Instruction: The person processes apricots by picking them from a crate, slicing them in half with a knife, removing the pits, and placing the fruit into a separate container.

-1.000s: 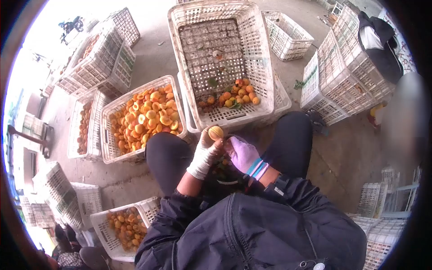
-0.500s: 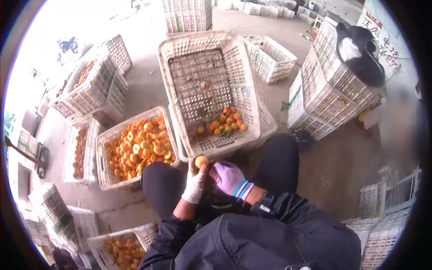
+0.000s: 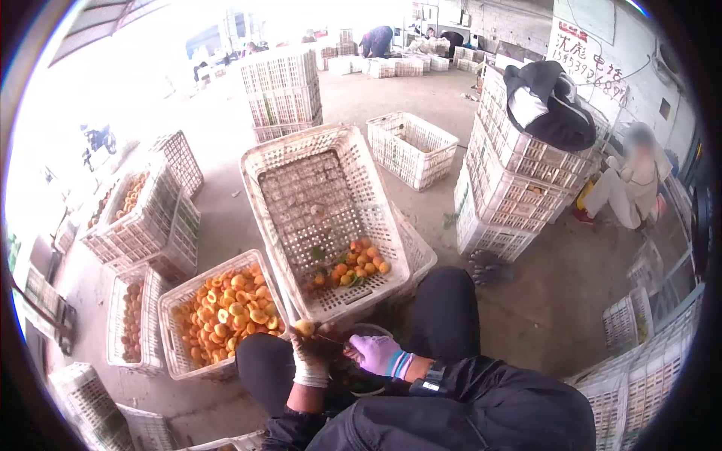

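My left hand [image 3: 312,359], white-wrapped at the wrist, grips a pale orange apricot [image 3: 304,328] at the fingertips. Close beside it, my right hand [image 3: 378,355] wears a lilac glove and is closed; what it holds is too small to make out. Both hands are over my lap, where a round container [image 3: 370,328] partly shows between my knees. Just beyond them, a white plastic crate [image 3: 368,207] leans toward me, whole apricots [image 3: 362,263] gathered at its lower end. By my left knee, another crate [image 3: 167,331] is filled with halved apricots [image 3: 233,304].
Stacked crates [image 3: 511,180] with a dark jacket [image 3: 553,105] on top rise at the right. More crates stand left [image 3: 139,225] and behind [image 3: 282,90]. A separate crate [image 3: 421,154] sits on the floor. One person [image 3: 635,180] sits at far right; others are at the back.
The head view has tilted up, showing more of the room and people behind. The apricot stays in my left hand, and my right hand has drawn slightly away from it.
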`<state>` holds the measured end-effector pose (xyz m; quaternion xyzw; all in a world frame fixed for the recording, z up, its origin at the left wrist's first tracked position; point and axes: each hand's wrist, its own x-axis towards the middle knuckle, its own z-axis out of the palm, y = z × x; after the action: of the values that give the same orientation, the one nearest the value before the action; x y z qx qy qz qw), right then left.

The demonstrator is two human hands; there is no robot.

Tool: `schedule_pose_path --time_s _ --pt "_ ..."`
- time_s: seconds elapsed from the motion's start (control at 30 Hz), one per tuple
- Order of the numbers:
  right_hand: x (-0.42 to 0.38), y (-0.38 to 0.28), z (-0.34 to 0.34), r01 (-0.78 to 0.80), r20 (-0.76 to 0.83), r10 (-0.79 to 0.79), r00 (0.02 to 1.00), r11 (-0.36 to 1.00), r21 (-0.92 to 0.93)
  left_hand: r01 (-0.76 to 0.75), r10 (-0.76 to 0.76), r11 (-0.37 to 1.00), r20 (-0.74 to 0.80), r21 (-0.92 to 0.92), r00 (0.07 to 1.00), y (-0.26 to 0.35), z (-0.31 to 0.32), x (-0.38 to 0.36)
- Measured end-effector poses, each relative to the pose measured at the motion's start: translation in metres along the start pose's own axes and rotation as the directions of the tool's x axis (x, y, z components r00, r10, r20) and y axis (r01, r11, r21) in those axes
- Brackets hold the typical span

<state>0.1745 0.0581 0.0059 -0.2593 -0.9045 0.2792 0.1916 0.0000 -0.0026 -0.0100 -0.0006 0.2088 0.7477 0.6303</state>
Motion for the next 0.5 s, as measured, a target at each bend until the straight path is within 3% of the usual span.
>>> schedule_pose_path --time_s 0.03,0.07,0.1,0.13,0.17,0.2,0.23,0.27,0.33,0.37,0.4,0.47,0.5 --pt "-0.004 0.002 -0.003 -0.028 -0.004 0.028 1.0 0.999 0.016 0.079 -0.047 0.984 0.191 -0.161 0.98 0.004 -0.002 0.0" --pt "-0.006 -0.002 -0.011 -0.056 -0.007 0.057 0.998 0.998 0.032 0.078 -0.047 0.984 0.194 -0.159 0.98 0.003 -0.003 0.001" --pt "-0.006 -0.011 -0.024 -0.177 0.055 0.174 0.983 0.983 0.053 -0.004 0.009 0.998 0.087 -0.062 0.996 0.002 -0.005 0.004" --pt "-0.003 -0.012 -0.024 -0.176 0.055 0.173 0.983 0.983 0.052 -0.074 0.075 0.996 -0.017 0.043 0.997 0.001 -0.007 0.006" --pt "0.0 -0.013 -0.023 -0.179 -0.067 0.194 0.979 0.966 0.185 -0.074 0.075 0.996 -0.016 0.043 0.997 -0.003 -0.017 0.009" --pt "0.004 -0.016 -0.023 -0.163 -0.184 0.228 0.956 0.935 0.314 -0.113 0.115 0.96 0.007 0.256 0.993 -0.006 -0.026 0.012" --pt "0.01 -0.018 -0.024 -0.156 -0.19 0.224 0.956 0.935 0.319 -0.151 0.149 0.877 0.04 0.456 0.988 -0.009 -0.035 0.015" --pt "0.016 -0.02 -0.021 -0.154 -0.193 0.223 0.955 0.935 0.319 -0.183 0.132 0.808 0.131 0.56 0.983 -0.007 -0.007 -0.003" --pt "0.029 -0.025 -0.015 0.081 -0.372 0.13 0.919 0.861 0.502 -0.255 0.129 0.698 0.233 0.669 0.964 -0.014 0.01 -0.01" --pt "0.03 -0.04 -0.029 -0.034 -0.228 0.209 0.951 0.803 0.595 -0.264 0.147 0.641 0.222 0.721 0.964 -0.017 0.011 -0.013" --pt "0.032 -0.035 -0.02 -0.032 -0.23 0.208 0.951 0.803 0.595 -0.275 0.155 0.711 0.237 0.648 0.959 -0.021 0.017 -0.014" --pt "0.035 -0.022 0.006 0.065 -0.244 0.146 0.959 0.723 0.688 -0.341 0.217 0.695 0.268 0.633 0.939 -0.023 0.013 -0.011" --pt "0.036 -0.025 0.006 0.103 -0.287 0.115 0.951 0.758 0.644 -0.342 0.218 0.696 0.268 0.631 0.938 -0.024 0.005 -0.006"
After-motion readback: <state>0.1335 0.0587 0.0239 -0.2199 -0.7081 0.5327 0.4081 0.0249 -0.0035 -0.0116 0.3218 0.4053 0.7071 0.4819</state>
